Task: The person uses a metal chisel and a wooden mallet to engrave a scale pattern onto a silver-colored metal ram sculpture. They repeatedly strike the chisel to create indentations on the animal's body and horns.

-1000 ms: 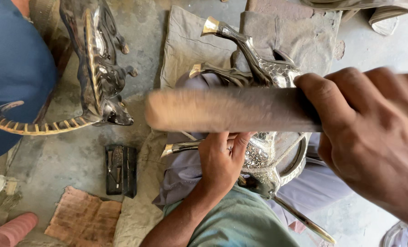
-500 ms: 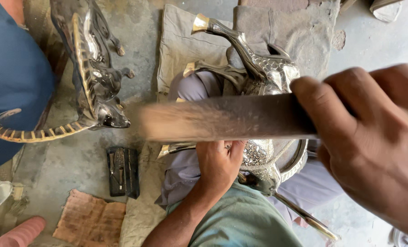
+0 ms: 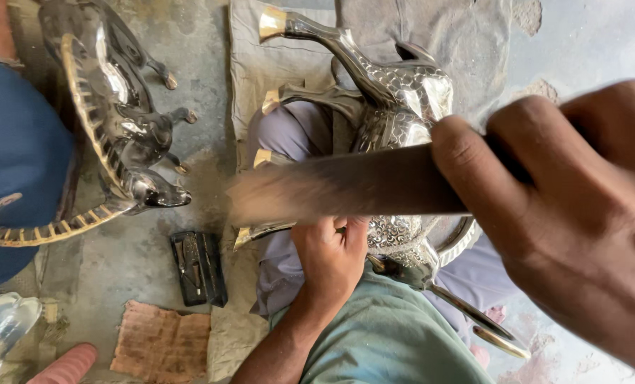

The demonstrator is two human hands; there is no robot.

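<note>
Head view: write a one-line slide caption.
Right hand swings a blurred wooden stick over an embossed metal figure steadied by the left hand.

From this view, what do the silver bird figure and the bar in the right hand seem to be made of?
The bird figure looks like polished, silver-toned metal: it shines, bears embossed scale patterns, and has brass-coloured tips. The bar in the right hand appears dull brown-grey, perhaps wood or metal; motion blur leaves this open.

place: metalcraft workshop, floor-level | signs: bare concrete floor [image 3: 147, 284] with cloth mats [image 3: 260, 64] | embossed silver bird figure [image 3: 396, 99] | horned metal animal figure [image 3: 118, 142] | small black tool case [image 3: 198, 268]
</note>
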